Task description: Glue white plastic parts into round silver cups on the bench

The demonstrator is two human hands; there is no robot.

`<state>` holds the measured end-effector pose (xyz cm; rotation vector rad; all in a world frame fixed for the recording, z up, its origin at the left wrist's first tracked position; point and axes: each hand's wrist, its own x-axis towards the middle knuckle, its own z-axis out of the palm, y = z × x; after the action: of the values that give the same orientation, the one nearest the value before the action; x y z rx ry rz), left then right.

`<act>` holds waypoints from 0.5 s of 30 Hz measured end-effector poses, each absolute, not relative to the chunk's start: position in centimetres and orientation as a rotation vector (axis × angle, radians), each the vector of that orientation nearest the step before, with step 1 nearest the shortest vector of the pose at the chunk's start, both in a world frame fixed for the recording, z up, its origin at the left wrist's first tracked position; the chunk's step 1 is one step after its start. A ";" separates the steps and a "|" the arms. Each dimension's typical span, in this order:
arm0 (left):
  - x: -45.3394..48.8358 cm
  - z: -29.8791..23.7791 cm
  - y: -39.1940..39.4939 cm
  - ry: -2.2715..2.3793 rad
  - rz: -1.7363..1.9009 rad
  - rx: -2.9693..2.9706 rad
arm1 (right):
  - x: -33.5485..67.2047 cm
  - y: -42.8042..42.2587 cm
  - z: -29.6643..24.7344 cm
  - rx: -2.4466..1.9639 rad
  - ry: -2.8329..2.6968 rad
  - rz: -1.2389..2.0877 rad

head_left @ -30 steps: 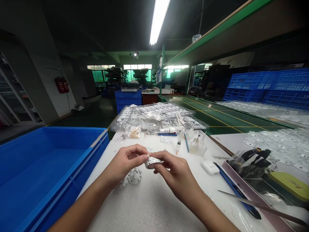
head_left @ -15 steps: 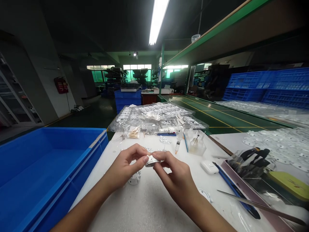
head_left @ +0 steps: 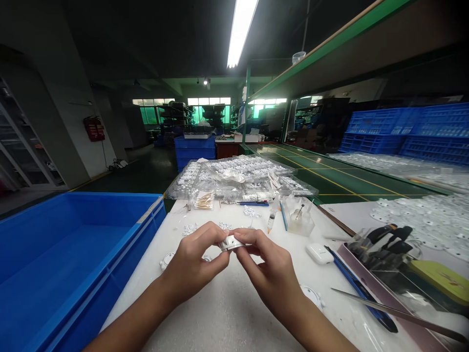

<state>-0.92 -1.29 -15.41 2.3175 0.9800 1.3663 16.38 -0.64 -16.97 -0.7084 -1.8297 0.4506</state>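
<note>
Between my two hands, above the white tabletop (head_left: pixel 220 313), is a small round white plastic part (head_left: pixel 230 243) with a dark hole in its side. My left hand (head_left: pixel 196 259) pinches its left edge with thumb and finger. On the other edge, the thumb and fingers of my right hand (head_left: pixel 269 261) are closed. Another white round part (head_left: pixel 167 260) lies left of my left hand, partly hidden by it. A further white disc (head_left: pixel 311 296) rests beside my right forearm. Small white pieces (head_left: pixel 251 211) lie in little piles beyond my hands.
A large blue bin (head_left: pixel 91 230) stands along the left. Clear trays of white parts (head_left: pixel 238 171) are stacked at the back. Cotton swabs (head_left: pixel 204 200), a syringe (head_left: pixel 271 221) and a clear container (head_left: pixel 300 222) sit ahead. On the right are a white case (head_left: pixel 319 253), tweezers (head_left: pixel 381 308) and a tool box (head_left: pixel 351 259).
The white part has been turned, and its side hole now faces me. My left hand has shifted its grip and moved slightly, uncovering the round part at its left.
</note>
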 end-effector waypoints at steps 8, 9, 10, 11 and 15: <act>-1.4 -15.0 -1.2 0.980 1.318 1.904 | 17.7 -0.2 -15.4 -0.664 -1.952 0.323; -1.6 -15.0 -1.0 0.976 1.340 1.817 | 18.0 -0.1 -15.2 -0.653 -1.966 0.324; -1.8 -15.0 -0.8 0.985 1.363 1.754 | 18.2 0.1 -14.9 -0.655 -1.971 0.333; -2.0 -15.0 -0.6 1.003 1.385 1.716 | 18.4 0.2 -14.8 -0.672 -1.964 0.348; -2.4 -15.2 -0.2 1.073 1.398 1.689 | 18.4 0.2 -14.9 -0.837 -1.974 0.435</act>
<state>-2.38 -0.21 -15.17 1.6890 1.0732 1.3983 18.35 0.23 -14.89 -0.8366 -1.9740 0.4354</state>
